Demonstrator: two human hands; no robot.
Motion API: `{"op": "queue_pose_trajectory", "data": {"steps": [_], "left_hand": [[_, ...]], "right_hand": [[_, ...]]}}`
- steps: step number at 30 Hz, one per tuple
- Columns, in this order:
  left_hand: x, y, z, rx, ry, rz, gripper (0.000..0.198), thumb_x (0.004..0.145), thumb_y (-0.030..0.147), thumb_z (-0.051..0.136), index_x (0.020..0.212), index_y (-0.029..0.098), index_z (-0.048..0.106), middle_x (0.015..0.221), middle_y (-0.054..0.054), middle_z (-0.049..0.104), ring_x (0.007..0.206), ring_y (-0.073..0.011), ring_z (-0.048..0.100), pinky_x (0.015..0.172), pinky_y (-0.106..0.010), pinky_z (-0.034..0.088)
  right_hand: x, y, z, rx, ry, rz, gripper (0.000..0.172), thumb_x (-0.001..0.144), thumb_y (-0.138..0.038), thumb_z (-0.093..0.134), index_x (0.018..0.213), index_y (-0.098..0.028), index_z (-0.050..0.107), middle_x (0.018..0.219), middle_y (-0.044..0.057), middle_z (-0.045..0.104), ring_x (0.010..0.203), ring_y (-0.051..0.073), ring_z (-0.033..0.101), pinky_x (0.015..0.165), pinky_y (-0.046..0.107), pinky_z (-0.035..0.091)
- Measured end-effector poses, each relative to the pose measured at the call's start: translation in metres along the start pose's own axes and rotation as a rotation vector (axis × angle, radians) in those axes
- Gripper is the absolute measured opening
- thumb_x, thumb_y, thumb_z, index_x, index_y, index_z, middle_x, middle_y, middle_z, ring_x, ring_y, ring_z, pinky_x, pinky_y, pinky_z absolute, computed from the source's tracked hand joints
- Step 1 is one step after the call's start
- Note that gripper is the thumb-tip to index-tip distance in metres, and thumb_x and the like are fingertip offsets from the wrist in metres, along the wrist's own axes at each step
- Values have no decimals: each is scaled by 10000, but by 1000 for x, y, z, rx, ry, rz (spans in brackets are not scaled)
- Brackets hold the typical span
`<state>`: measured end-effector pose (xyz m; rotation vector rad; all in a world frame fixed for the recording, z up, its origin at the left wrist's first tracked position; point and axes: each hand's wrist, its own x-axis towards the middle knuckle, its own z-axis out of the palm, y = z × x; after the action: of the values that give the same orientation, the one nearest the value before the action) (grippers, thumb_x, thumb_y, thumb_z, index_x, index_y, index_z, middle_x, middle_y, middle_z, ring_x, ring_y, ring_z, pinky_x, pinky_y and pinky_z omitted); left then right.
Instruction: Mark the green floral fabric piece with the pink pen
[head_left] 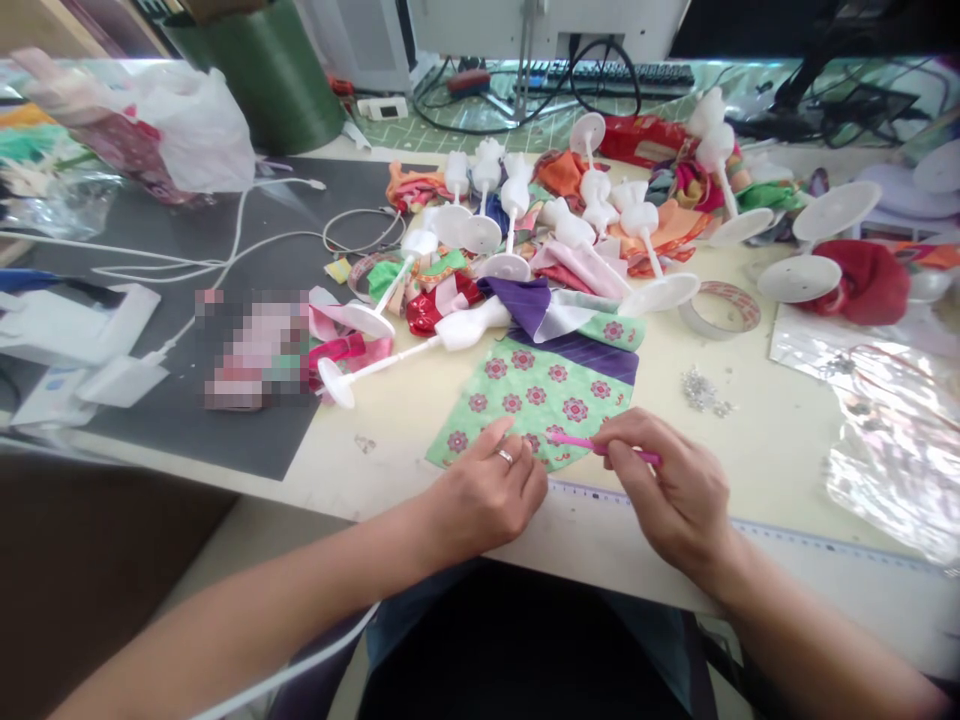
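A green floral fabric panel [532,395] with pink flowers and a purple band lies flat on the cream table [757,450]. My left hand [487,490], wearing a ring, pinches the panel's lower edge. My right hand [671,490] grips a thin pink plastic stick [600,446], whose tip touches the same fabric near my left fingers. Just beyond the panel, a white doll-torso stand [427,345] lies on its side, its round base to the left.
Several more white stands [660,293] and a heap of colourful fabric scraps [577,175] lie beyond. A tape roll [720,310], loose rhinestones [701,392], a metal ruler [750,525] and a shiny plastic sheet [892,440] are to the right. White cables cross a dark mat [150,400] on the left.
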<state>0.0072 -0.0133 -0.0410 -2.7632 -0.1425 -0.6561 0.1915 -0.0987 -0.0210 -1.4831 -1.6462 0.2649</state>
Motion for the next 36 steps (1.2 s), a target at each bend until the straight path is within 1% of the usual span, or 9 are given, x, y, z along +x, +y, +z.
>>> {"op": "queue_pose_trajectory", "data": {"steps": [4,10,14,17,21,25,28,31,36], "left_hand": [[-1,-1,0,-35,26,-22,65,878,78,540,882,83,605,838,-119,713,792,-202,676,913,-443,517],[-9,-8,6,-379,173,-308,184,868,27,493,941,160,598,823,-29,736,955,-209,684,1009,-483,446],[-14,-7,9,-460,212,-384,232,837,6,504,943,178,618,827,-13,742,958,-208,689,1004,-468,452],[-15,-8,5,-506,231,-444,197,845,37,533,954,166,635,843,-34,739,913,-188,697,988,-436,465],[-16,-10,-1,-618,233,-594,146,866,96,563,960,181,637,880,-26,742,847,-153,688,933,-374,489],[-18,-10,-5,-751,183,-768,218,879,165,572,1093,197,603,879,-8,754,920,-177,670,890,-339,509],[-16,-9,-7,-883,113,-869,301,903,192,532,1203,195,550,921,-11,753,941,-178,683,923,-342,506],[-14,-8,-9,-1001,81,-949,350,901,191,520,1250,174,513,934,-19,752,911,-167,699,940,-331,509],[-10,-6,-12,-1076,80,-968,425,881,164,528,1301,136,469,963,-39,748,941,-156,693,960,-307,502]], "right_hand": [[-1,1,-3,43,56,50,126,894,-137,471,878,-185,587,762,21,606,660,133,596,591,273,487],[0,2,-1,13,63,17,119,887,-132,482,898,-190,586,757,16,606,653,132,587,576,274,476],[1,2,-1,-2,57,-60,129,870,-98,493,915,-184,578,767,25,613,683,135,600,584,267,481],[1,2,0,-23,60,-96,139,860,-90,501,925,-183,580,776,30,622,695,142,610,587,269,486],[0,0,-1,36,85,-67,140,859,-91,503,911,-187,591,770,25,615,679,138,599,582,272,485],[-1,-3,-3,181,53,-9,141,869,-87,491,904,-178,593,767,24,602,668,134,589,589,281,481],[-1,-4,-5,253,25,-62,174,862,-65,482,940,-175,592,777,28,604,692,143,594,606,293,491],[0,-6,-6,258,-19,-147,223,844,-38,482,991,-163,595,795,39,611,716,148,602,610,291,505],[-1,-6,-6,211,-83,-212,240,833,-24,502,1025,-142,584,823,54,611,731,146,602,605,281,506]]}}
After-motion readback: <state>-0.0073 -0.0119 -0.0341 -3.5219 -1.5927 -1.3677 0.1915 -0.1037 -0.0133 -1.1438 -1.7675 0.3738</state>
